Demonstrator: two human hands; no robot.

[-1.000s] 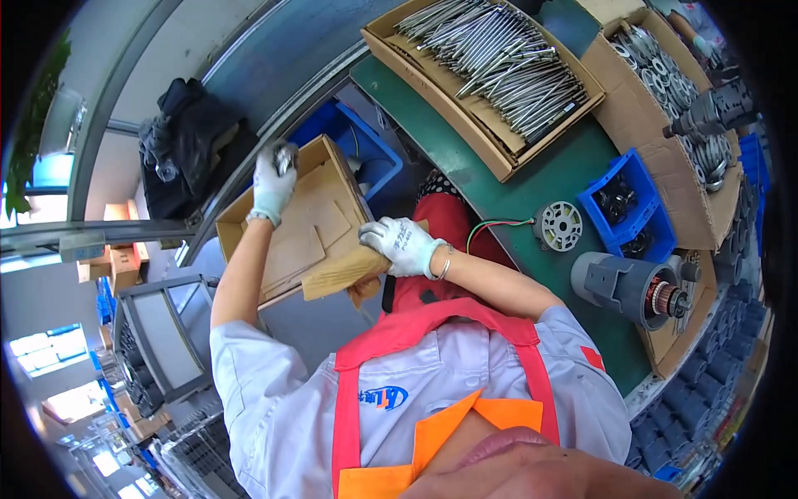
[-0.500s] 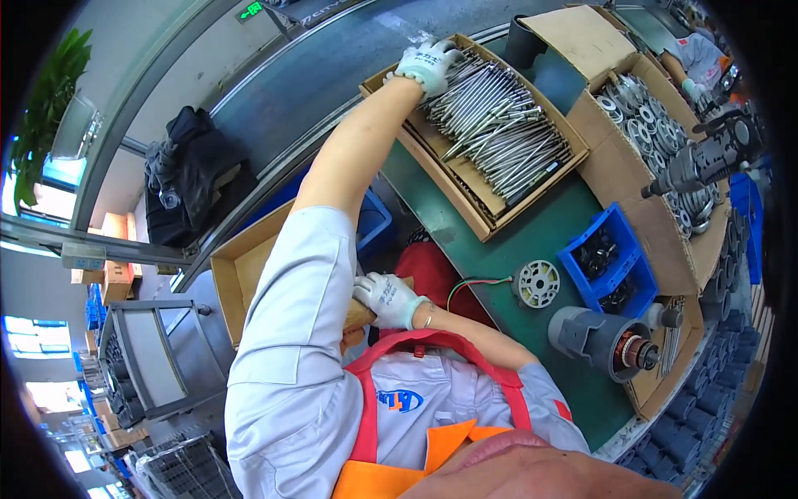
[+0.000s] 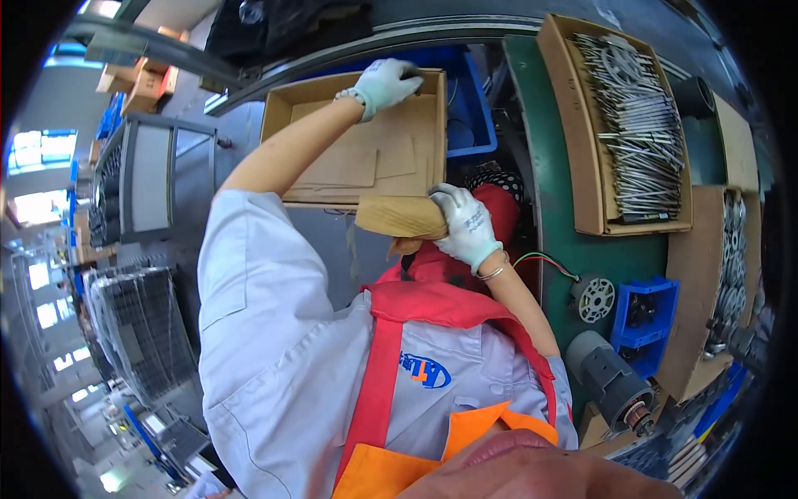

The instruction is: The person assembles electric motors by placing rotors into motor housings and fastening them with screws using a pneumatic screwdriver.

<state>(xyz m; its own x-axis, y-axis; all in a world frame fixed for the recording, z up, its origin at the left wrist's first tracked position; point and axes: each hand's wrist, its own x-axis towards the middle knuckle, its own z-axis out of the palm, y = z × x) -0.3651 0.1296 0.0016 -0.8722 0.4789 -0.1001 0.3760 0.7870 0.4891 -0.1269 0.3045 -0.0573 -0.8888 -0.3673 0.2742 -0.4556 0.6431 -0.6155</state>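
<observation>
One cardboard box (image 3: 357,141) (shallow, with flat cardboard sheets inside) sits left of the green table (image 3: 565,224), the gloved left hand (image 3: 384,83) curled over its far rim, right hand (image 3: 462,224) fingers gripping its near flap.

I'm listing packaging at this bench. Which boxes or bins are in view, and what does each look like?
Open brown cardboard box, upper middle: left hand inside, right hand on its flap.
Long cardboard tray, upper right: metal rods.
Blue plastic bin, lower right: small, square.
Blue crate, beside the box.
</observation>
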